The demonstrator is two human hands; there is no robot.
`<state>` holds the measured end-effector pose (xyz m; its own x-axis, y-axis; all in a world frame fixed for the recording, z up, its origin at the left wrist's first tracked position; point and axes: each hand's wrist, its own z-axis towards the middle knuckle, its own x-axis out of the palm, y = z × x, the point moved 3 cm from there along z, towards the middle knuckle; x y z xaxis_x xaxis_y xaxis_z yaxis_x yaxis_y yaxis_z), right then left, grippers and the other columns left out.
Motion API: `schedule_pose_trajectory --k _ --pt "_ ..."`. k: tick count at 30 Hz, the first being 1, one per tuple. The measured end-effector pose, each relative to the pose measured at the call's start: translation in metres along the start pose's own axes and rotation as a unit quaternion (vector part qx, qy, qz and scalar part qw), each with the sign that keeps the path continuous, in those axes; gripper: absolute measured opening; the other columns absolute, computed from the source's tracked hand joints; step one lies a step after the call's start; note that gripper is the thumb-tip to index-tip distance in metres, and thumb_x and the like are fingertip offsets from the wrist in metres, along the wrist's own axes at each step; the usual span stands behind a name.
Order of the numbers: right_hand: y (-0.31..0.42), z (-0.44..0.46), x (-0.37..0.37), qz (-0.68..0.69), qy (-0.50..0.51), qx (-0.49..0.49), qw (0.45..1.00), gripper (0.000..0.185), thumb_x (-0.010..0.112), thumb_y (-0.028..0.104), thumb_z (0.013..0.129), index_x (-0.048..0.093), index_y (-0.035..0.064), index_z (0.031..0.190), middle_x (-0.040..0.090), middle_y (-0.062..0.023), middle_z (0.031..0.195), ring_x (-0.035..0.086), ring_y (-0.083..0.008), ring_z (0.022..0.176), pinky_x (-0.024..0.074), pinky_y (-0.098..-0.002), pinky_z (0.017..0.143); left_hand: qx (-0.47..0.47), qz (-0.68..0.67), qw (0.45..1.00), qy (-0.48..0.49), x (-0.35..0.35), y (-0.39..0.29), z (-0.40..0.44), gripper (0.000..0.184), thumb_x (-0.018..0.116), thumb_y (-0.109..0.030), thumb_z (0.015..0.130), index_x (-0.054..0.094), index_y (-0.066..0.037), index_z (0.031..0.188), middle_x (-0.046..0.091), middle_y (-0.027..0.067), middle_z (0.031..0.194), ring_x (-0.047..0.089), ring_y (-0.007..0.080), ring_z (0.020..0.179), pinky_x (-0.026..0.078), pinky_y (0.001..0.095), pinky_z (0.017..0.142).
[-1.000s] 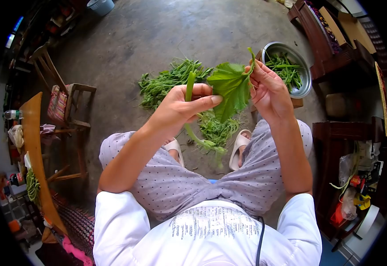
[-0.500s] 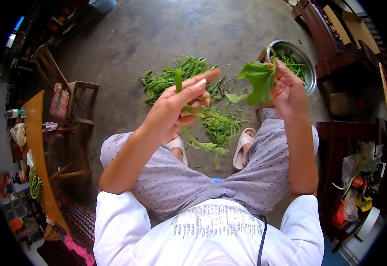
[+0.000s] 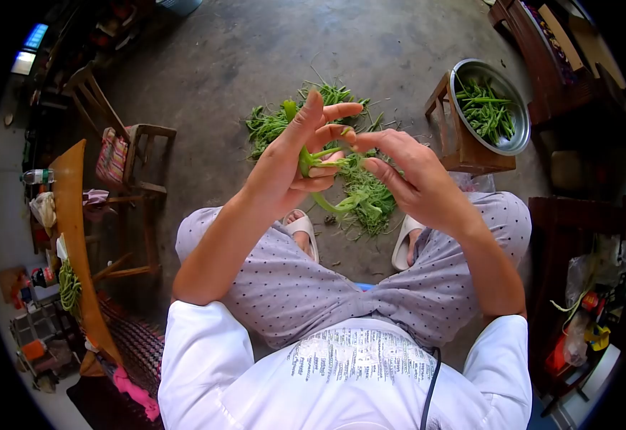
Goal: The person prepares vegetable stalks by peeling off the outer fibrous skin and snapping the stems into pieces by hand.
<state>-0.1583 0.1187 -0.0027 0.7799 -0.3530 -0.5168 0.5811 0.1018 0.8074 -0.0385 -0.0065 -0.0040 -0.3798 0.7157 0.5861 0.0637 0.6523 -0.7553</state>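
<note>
My left hand (image 3: 293, 152), in the middle of the view, is closed on a green vine stem (image 3: 305, 163) with its lower fingers; thumb and index finger stick out. Thin side shoots point right from the stem, and a curled leafy end hangs below. My right hand (image 3: 420, 179) comes in from the right, thumb and index finger apart, its fingertips close to the left fingers. I see nothing held in it. Below the hands, a heap of green stems (image 3: 264, 130) and finer trimmings (image 3: 374, 192) lie on the floor, partly hidden by my hands.
A metal basin (image 3: 521, 136) with green pieces stands on a wooden stool (image 3: 463, 154) at the right. To the left are a wooden chair (image 3: 141, 130) and a wooden tabletop edge (image 3: 73, 215). Dark wooden furniture (image 3: 549, 222) lines the right side. My slippers (image 3: 403, 247) flank the trimmings.
My right hand held a broad green leaf near the basin; it has moved left to my left hand, and the leaf is no longer in it. My left hand still holds the stem.
</note>
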Motion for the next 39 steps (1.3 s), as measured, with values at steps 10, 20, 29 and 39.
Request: schedule_pose_trajectory --k 10,20,29,39 --pt "0.009 0.007 -0.007 0.056 -0.049 0.011 0.997 0.009 0.059 -0.001 0.082 0.058 0.0004 0.091 0.057 -0.0115 0.081 0.055 -0.0249 0.068 0.0431 -0.0327 0.058 0.139 0.240 0.953 -0.120 -0.005 -0.011 -0.004 0.053 0.051 -0.045 0.093 0.047 -0.002 0.123 0.055 0.0070 0.110 0.057 0.0072 0.072 0.052 0.0223 0.061" --pt "0.017 0.007 -0.021 -0.016 -0.099 0.025 0.995 0.007 0.062 0.002 0.082 0.059 0.0010 0.089 0.058 -0.0098 0.079 0.055 -0.0207 0.061 0.0423 -0.0301 0.053 0.306 0.380 0.872 -0.034 -0.006 -0.019 -0.011 0.020 0.060 -0.016 0.091 0.059 0.003 0.100 0.061 0.0057 0.091 0.059 0.0090 0.079 0.053 0.0219 0.070" --pt "0.020 0.010 -0.007 -0.032 -0.106 -0.039 0.993 0.015 0.066 0.005 0.080 0.067 0.0067 0.094 0.059 -0.0076 0.075 0.060 -0.0221 0.064 0.0482 -0.0312 0.056 0.224 0.272 0.936 -0.008 -0.002 -0.010 -0.009 0.026 0.048 -0.021 0.097 0.051 0.002 0.109 0.059 0.0056 0.096 0.060 0.0097 0.084 0.054 0.0259 0.076" --pt "0.024 0.007 -0.003 -0.120 -0.138 -0.109 0.977 0.011 0.067 0.005 0.076 0.065 0.0032 0.087 0.060 -0.0088 0.078 0.061 -0.0255 0.070 0.0498 -0.0345 0.059 0.358 0.486 0.795 -0.057 0.012 -0.017 -0.012 0.015 0.062 -0.006 0.088 0.060 0.000 0.101 0.065 0.0045 0.089 0.064 0.0106 0.080 0.053 0.0233 0.070"
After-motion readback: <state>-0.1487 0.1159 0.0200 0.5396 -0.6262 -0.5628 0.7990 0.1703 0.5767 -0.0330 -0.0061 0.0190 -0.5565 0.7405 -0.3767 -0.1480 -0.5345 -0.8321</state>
